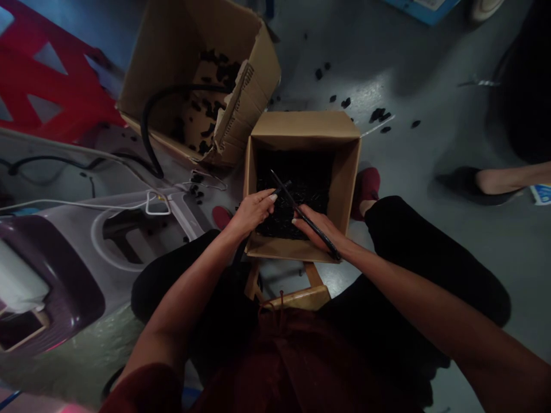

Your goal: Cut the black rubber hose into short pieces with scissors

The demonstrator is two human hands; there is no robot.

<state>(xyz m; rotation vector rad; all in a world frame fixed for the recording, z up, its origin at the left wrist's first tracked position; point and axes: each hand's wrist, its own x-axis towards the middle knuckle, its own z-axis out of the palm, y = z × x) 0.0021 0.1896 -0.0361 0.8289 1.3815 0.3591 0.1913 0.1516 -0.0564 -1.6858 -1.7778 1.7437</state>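
Note:
Over a cardboard box (303, 124) that stands between my knees, both my hands work close together. My left hand (253, 211) pinches a small black piece (283, 187) between thumb and fingers. In my right hand (321, 225) is a long, thin dark tool (316, 230); its kind is too dark to make out. The tool's tip points up and left, and it crosses close to the black piece; whether they touch I cannot tell. Many small black pieces (316, 192) lie inside the box below my hands.
A larger cardboard box (241, 123) at the upper left holds scattered black bits, with a black hose (148, 123) over its edge. A grey plastic stool (77, 229) stands left, near a red plastic stool (64, 115). Black bits (379, 115) dot the floor. Another person's foot (467, 186) is at right.

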